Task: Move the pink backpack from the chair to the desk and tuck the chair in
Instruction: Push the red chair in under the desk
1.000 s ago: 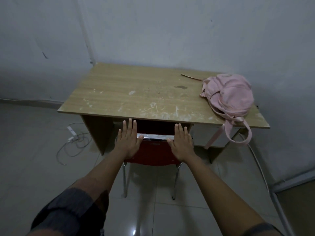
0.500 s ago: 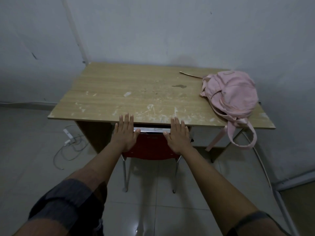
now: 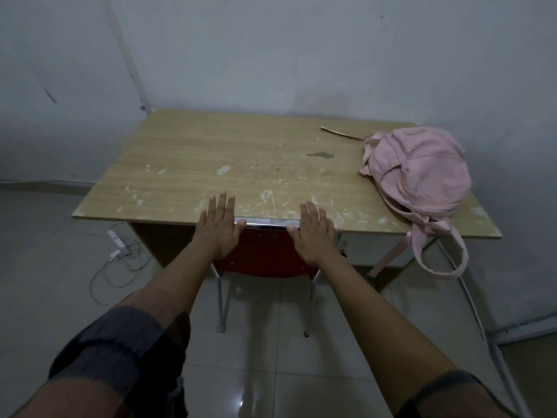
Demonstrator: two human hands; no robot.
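The pink backpack (image 3: 422,173) lies on the right side of the wooden desk (image 3: 211,164), its straps hanging over the front edge. A red chair (image 3: 265,257) with metal legs stands under the desk's front edge; its chrome top rail touches the desktop edge. My left hand (image 3: 218,227) and my right hand (image 3: 313,233) rest flat against the chair's backrest, fingers extended and apart, one at each end of the rail. Neither hand curls around anything. The chair seat is hidden beneath the desk.
The desk sits in a corner, with grey walls behind and to the right. A white power strip with cables (image 3: 117,248) lies on the tiled floor at the left. A cable (image 3: 470,297) runs down the floor at the right.
The chair has slid forward under the desk with both palms on its backrest. Its top rail now meets the desk edge.
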